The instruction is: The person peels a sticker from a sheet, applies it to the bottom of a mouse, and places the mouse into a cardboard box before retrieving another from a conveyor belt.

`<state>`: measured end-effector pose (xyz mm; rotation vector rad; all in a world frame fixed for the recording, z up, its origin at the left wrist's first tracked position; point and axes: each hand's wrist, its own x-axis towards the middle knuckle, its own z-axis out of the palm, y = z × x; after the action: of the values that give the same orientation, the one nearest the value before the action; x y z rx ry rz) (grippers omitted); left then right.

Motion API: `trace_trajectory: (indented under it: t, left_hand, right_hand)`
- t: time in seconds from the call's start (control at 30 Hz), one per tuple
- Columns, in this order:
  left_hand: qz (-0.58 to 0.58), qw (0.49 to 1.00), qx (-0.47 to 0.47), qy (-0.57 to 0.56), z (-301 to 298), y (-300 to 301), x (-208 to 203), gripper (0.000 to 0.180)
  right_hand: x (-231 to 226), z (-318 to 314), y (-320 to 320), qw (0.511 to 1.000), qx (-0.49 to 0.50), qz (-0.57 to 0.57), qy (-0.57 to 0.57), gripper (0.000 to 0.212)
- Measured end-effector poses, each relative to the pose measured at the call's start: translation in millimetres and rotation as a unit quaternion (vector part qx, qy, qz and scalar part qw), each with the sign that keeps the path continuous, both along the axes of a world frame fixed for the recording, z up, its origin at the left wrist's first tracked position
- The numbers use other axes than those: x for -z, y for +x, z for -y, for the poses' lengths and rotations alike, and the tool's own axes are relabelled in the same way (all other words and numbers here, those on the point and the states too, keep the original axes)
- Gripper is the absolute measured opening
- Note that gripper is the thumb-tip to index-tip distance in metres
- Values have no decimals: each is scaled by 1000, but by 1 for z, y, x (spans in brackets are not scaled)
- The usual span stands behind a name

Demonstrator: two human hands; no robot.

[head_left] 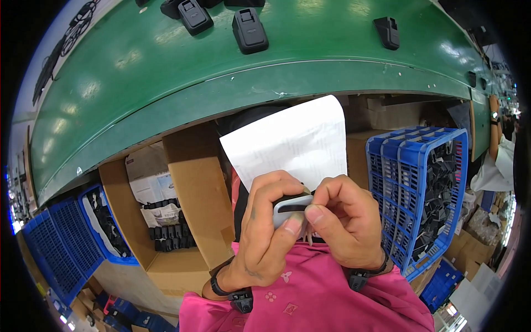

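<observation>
Above my lap, my left hand (pixel 268 221) is closed around a small light grey plastic part (pixel 281 217) with rounded corners and a dark, narrow slot or strip across it. My right hand (pixel 348 218) pinches the right edge of this part with thumb and forefinger, beside the end of the dark strip. The other right fingers are curled in. Just beyond both hands lies a white sheet of paper (pixel 290 141) with faint print. My fingers hide the part's underside and much of its outline.
Black plastic devices (pixel 250 30) stand on the green bench (pixel 321 44) ahead. To the left are an open cardboard box (pixel 202 193) with black parts and blue crates (pixel 69 232). A blue crate (pixel 395 182) of black parts stands right. Another person's arm (pixel 494 130) shows far right.
</observation>
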<state>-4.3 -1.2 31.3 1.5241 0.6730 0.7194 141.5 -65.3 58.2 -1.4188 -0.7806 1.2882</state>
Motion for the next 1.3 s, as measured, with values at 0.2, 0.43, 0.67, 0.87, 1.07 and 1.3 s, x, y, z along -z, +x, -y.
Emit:
trace_trajectory:
  t: [0.2, 0.43, 0.67, 0.87, 1.07, 1.3]
  left_hand:
    - [-8, 1000, -13, 3, 1, 0, 1, 35]
    - [-21, 999, -28, 31, 3, 1, 2, 36]
    - [-17, 999, -38, 30, 4, 4, 5, 35]
    - [-25, 997, -54, 50, 8, 6, 7, 31]
    - [25, 996, -88, -18, 18, 6, 21, 32]
    - [152, 969, -96, -168, 20, 11, 14, 39]
  right_hand:
    - [0, -2, -2, 1000, 10, 14, -14, 11]
    - [1, -3, -4, 999, 17, 34, -14, 10]
    - [3, -4, -4, 999, 16, 46, -17, 10]
    - [5, -3, -5, 997, 50, 52, -5, 10]
    - [6, 1, 13, 991, 69, 65, -92, 12]
    - [10, 16, 14, 991, 26, 103, -79, 17]
